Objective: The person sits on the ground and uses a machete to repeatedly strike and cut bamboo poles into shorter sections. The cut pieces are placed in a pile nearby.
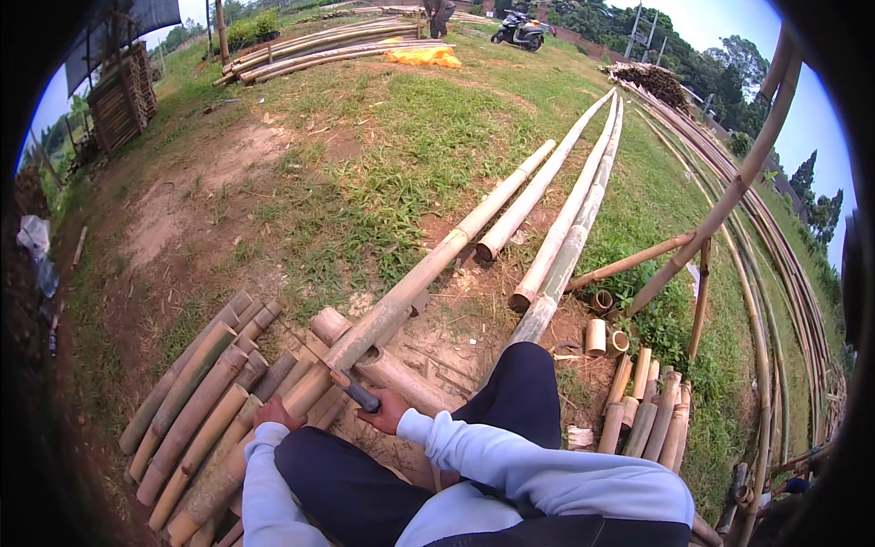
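Note:
My right hand (389,410) is closed round the dark handle of a hand saw (363,394). Its thin blade reaches up and left across a long bamboo pole (401,296). Close to the pole's near end, my left hand (277,415) grips it, fingers partly hidden. The pole slants away from me, lying over a thicker bamboo log (410,379) set crosswise. My knees are on either side of the near work. How deep the blade sits in the pole cannot be made out.
Cut bamboo lengths (196,392) lie piled at my left; shorter pieces (647,415) stand at my right. Long poles (583,210) stretch ahead over the grass. A slanted bamboo frame (720,210) rises on the right. Farther off are a motorbike (522,31) and a person (438,15).

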A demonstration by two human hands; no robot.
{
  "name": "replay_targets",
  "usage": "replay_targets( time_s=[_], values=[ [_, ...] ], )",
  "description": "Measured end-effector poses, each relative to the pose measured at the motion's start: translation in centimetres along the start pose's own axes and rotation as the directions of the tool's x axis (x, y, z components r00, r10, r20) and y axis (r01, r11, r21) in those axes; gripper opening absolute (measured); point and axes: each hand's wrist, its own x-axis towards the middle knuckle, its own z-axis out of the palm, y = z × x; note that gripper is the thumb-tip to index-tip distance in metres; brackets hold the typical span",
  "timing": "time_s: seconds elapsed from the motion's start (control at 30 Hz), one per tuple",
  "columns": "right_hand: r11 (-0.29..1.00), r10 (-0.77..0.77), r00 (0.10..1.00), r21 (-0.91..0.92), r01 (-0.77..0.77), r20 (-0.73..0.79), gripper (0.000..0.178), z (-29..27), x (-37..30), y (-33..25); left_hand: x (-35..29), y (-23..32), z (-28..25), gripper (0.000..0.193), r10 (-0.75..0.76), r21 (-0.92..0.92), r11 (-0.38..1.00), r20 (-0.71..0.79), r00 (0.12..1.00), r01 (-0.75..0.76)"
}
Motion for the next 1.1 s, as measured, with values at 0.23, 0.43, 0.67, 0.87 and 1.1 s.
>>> replay_targets(
  time_s=[0.23,0.43,0.67,0.87,1.1],
  values=[
    [1.000,-0.020,1.000,-0.016,0.020,-0.013,0.030,-0.8,-0.5,0.1,0.7,-0.5,-0.1,0.079,-0.030,0.007,1.000,0.044,0.999,0.030],
    [0.994,0.054,0.998,0.092,-0.051,-0.025,0.020,-0.9,-3.5,-1.5,0.5,-0.5,-0.5,0.076,-0.016,0.022,1.000,0.045,0.999,0.015],
    [0.947,0.321,0.942,-0.037,-0.319,0.101,0.028,-10.3,-20.0,-9.2,-0.2,-0.8,0.0,0.072,0.008,0.034,0.999,0.006,1.000,-0.008],
    [0.990,0.139,0.989,0.028,-0.138,-0.042,0.023,-3.5,-3.3,-2.8,0.5,0.6,-1.1,0.073,0.015,0.008,1.000,0.054,0.998,-0.015],
    [0.971,0.230,0.973,0.061,-0.231,0.019,0.019,-5.6,-10.5,-6.0,1.0,-0.6,-0.2,0.073,0.010,0.005,1.000,0.017,1.000,-0.010]
  ],
)
